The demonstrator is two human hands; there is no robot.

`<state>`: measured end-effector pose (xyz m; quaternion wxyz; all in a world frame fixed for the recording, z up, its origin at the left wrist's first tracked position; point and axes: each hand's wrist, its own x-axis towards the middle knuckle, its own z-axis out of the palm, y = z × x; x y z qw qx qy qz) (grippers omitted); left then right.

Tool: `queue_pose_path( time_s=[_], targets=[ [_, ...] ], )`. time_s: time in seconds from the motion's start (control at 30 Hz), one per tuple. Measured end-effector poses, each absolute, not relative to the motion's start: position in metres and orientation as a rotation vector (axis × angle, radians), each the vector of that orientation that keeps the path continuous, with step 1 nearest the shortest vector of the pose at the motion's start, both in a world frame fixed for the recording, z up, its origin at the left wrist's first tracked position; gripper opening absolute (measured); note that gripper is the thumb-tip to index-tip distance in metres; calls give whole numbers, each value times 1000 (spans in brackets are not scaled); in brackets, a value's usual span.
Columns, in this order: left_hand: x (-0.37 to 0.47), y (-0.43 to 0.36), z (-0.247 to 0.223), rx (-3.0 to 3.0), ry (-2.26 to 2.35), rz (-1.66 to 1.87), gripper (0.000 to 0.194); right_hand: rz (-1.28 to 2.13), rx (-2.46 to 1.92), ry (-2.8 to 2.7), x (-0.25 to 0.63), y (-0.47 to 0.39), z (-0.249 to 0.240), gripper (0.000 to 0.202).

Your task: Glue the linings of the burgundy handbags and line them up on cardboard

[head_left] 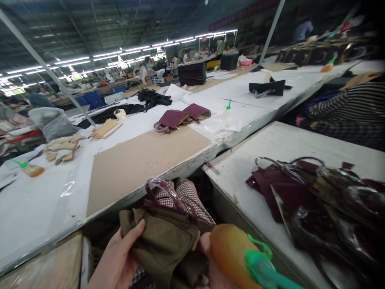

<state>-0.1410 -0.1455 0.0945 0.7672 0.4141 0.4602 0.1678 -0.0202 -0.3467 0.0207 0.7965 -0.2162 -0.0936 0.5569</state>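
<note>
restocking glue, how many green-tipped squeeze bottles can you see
4: one in the right hand (bottle), one at the table's left edge, one mid-table, one far right. More may be hidden.

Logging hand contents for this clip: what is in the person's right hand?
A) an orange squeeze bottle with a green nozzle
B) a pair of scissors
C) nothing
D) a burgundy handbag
A: the right hand wraps the orange squeeze bottle, whose green nozzle points lower right.

Glue bottle (237,253) right of bag (165,237)
</note>
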Motion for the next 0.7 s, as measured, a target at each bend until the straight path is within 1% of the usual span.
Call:
queue_pose_path(
  time_s=[0.1,0.17,0.23,0.3,0.33,0.4,0.47,0.5,0.53,0.63,0.7],
  targets=[
    [-148,-133,94,1132,884,217,50,1184,-307,-88,-18,-338,22,48],
    [-155,-115,93,1562,831,89,54,1167,-209,-18,-10,-335,22,41],
    [-162,-92,91,2155,819,60,61,1155,-169,-7,-1,-335,22,40],
    [-165,-74,90,2686,759,211,76,1153,-159,-25,7,-336,25,39],
    [-164,-68,91,2867,645,326,85,1155,-156,-31,10,-336,27,38],
    [-154,-65,95,3014,156,427,98,1161,-161,-33,15,-337,31,38],
    [-135,-72,101,2914,-374,267,95,1162,-174,-27,18,-338,34,39],
    [-123,-78,103,2846,-512,145,90,1160,-183,-24,19,-338,34,40],
    [-111,-84,103,2796,-555,37,87,1159,-192,-21,19,-338,34,40],
    [-77,-96,93,2712,-435,-160,79,1157,-215,-22,21,-340,31,41],
    [-62,-99,82,2647,-404,-204,62,1151,-226,-32,21,-342,29,40]
  ],
)
